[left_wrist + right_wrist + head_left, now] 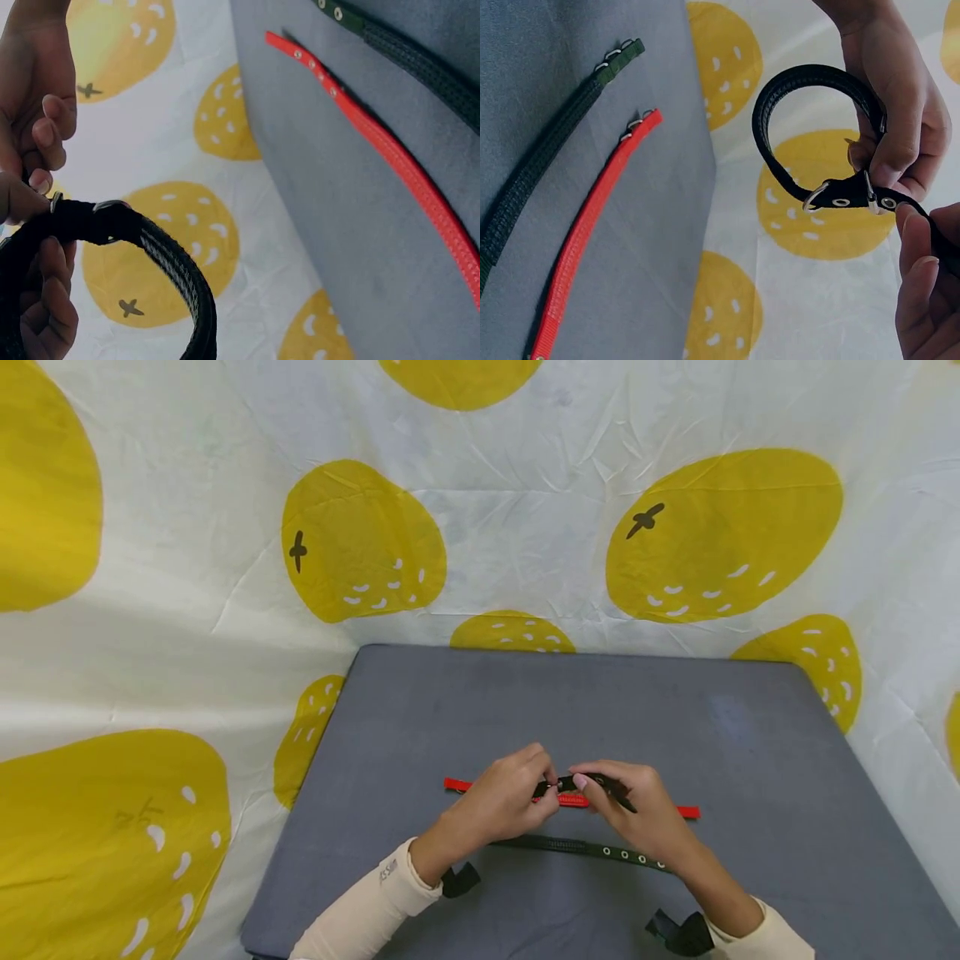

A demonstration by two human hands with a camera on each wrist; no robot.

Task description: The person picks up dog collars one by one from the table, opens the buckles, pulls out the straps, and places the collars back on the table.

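Both hands hold a black dog collar, bent into a loop above the table. My left hand grips it beside the metal buckle, where the strap passes through and metal eyelets show. With thumb and fingers, my right hand pinches the strap's tail end; part of that end is hidden by the fingers. Behind and below the hands, a red dog collar lies stretched out on the table. Nearer the front lies a dark green dog collar, also straight, partly covered by the right wrist.
The grey padded table is bordered by a white cloth printed with yellow fruit at the back and sides. Dark straps hang at both wrists, below light sleeves.
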